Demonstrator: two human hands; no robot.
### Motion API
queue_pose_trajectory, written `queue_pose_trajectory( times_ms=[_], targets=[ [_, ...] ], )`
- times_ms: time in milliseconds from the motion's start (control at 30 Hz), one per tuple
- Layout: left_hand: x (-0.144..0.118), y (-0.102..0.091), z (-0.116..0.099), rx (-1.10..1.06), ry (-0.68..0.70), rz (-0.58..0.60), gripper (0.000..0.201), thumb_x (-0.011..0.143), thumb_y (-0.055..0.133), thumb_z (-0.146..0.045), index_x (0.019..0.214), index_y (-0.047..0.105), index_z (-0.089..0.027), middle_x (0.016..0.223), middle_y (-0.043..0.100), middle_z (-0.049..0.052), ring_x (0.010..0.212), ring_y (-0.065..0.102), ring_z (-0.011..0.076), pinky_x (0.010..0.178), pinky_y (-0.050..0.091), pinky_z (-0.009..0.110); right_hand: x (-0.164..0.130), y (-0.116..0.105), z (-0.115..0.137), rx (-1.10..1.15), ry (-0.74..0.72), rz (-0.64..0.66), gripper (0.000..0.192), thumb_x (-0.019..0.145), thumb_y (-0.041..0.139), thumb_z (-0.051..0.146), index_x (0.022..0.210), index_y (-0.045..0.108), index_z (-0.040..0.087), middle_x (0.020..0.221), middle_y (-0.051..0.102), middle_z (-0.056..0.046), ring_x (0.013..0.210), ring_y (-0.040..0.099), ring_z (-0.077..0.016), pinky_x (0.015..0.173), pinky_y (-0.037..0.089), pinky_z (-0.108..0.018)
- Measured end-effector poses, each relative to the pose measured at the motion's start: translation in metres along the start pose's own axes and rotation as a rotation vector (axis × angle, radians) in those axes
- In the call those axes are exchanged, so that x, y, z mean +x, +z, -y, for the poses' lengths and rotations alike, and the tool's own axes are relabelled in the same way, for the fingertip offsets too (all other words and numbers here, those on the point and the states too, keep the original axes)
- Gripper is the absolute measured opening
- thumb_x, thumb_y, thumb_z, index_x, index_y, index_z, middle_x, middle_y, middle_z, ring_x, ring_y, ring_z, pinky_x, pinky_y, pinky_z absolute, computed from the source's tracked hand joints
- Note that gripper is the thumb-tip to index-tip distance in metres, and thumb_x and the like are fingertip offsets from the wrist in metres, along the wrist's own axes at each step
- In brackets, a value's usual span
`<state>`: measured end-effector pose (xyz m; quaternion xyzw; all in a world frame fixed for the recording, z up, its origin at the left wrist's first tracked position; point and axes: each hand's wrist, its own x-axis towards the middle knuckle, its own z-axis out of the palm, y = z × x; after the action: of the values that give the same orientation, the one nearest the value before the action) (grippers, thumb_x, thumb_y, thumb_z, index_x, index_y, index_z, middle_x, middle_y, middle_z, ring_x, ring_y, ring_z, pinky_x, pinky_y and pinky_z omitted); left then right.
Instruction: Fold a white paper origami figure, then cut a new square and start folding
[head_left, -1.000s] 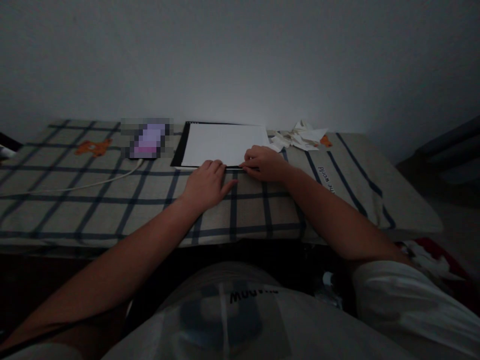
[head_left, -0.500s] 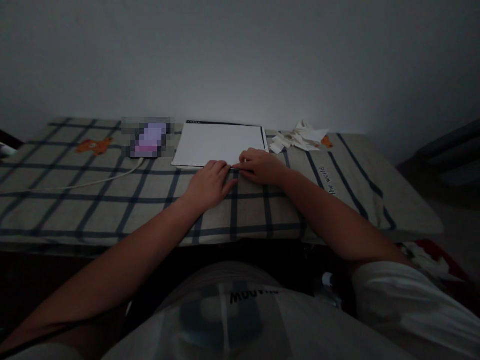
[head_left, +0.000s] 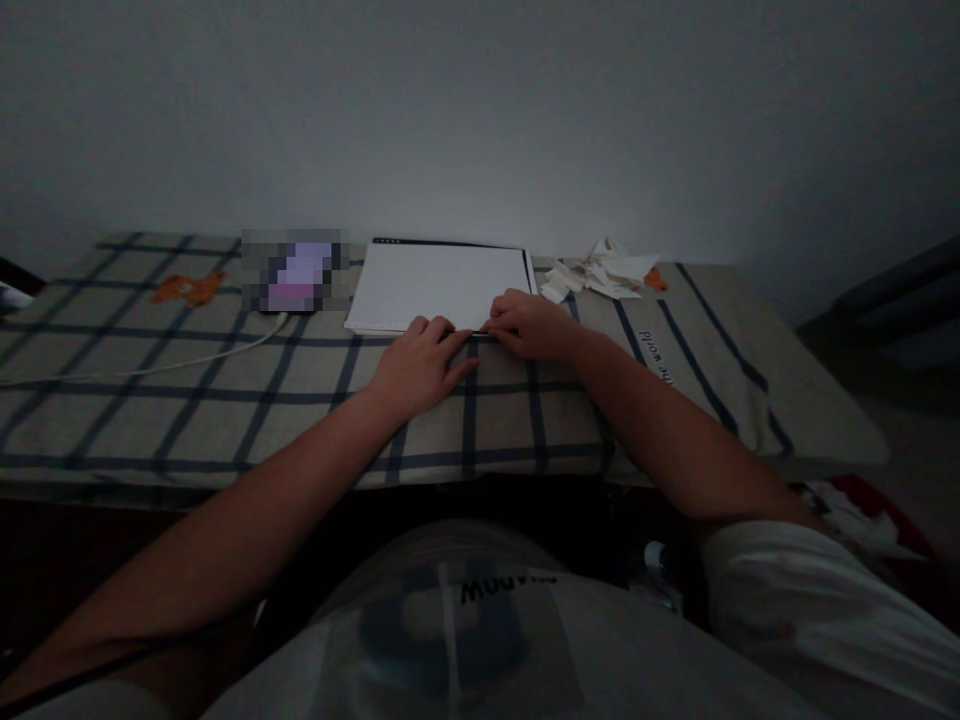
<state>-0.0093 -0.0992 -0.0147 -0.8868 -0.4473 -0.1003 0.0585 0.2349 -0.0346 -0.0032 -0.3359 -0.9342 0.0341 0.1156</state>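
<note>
A white notepad point(head_left: 435, 285) lies on the checked cloth against the wall, with dark borders along its far and right edges. My left hand point(head_left: 416, 370) rests at its near edge, fingertips on the paper and thumb stretched apart toward the right. My right hand point(head_left: 534, 328) is at the near right part of the same edge, fingers curled and thumb and forefinger pinched together on the edge of the paper. The two forefingers almost meet. What exactly the right fingertips grip is too small and dark to make out fully.
A blurred-out phone point(head_left: 300, 277) with a white cable point(head_left: 187, 362) lies left of the pad. Torn paper scraps point(head_left: 604, 270) lie to its right. The checked tablecloth point(head_left: 300, 430) hangs over the table's front edge. A capped bottle point(head_left: 656, 570) stands below, near a red bin point(head_left: 862, 500).
My right hand has shifted slightly right along the near edge, widening the small gap between the forefingers. My left hand has stayed nearly in place, its forefinger reaching out more.
</note>
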Motion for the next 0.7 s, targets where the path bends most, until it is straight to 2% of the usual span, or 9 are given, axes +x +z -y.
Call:
queue_pose_trajectory(
  times_ms=[267, 467, 700],
  targets=[
    [0.001, 0.0, 0.001, 0.007, -0.003, 0.004, 0.064, 0.112, 0.043, -0.054, 0.156, 0.061, -0.012, 0.135, 0.067, 0.02, 0.12, 0.057, 0.0373, 0.108, 0.05, 0.052, -0.005, -0.015, -0.008, -0.05, 0.06, 0.106, 0.034, 0.104, 0.051, 0.024, 0.096, 0.082, 0.012, 0.106, 0.077, -0.018, 0.101, 0.062, -0.0259, 0.09, 0.044, -0.037],
    [0.002, -0.002, -0.001, 0.03, -0.015, 0.016, 0.063, 0.112, 0.043, -0.056, 0.155, 0.062, -0.013, 0.136, 0.066, 0.019, 0.122, 0.057, 0.0362, 0.108, 0.049, 0.049, -0.011, -0.029, -0.018, -0.033, 0.111, 0.184, 0.034, 0.102, 0.053, 0.026, 0.097, 0.084, 0.014, 0.107, 0.081, -0.015, 0.099, 0.067, -0.0235, 0.093, 0.046, -0.036],
    [0.002, -0.002, -0.003, 0.03, -0.025, 0.011, 0.061, 0.112, 0.042, -0.055, 0.153, 0.063, -0.014, 0.134, 0.067, 0.019, 0.12, 0.057, 0.0354, 0.105, 0.05, 0.049, -0.017, -0.033, -0.018, -0.046, 0.155, 0.123, 0.029, 0.098, 0.059, 0.027, 0.098, 0.085, 0.015, 0.118, 0.079, -0.015, 0.102, 0.068, -0.0238, 0.091, 0.047, -0.035]
  ],
)
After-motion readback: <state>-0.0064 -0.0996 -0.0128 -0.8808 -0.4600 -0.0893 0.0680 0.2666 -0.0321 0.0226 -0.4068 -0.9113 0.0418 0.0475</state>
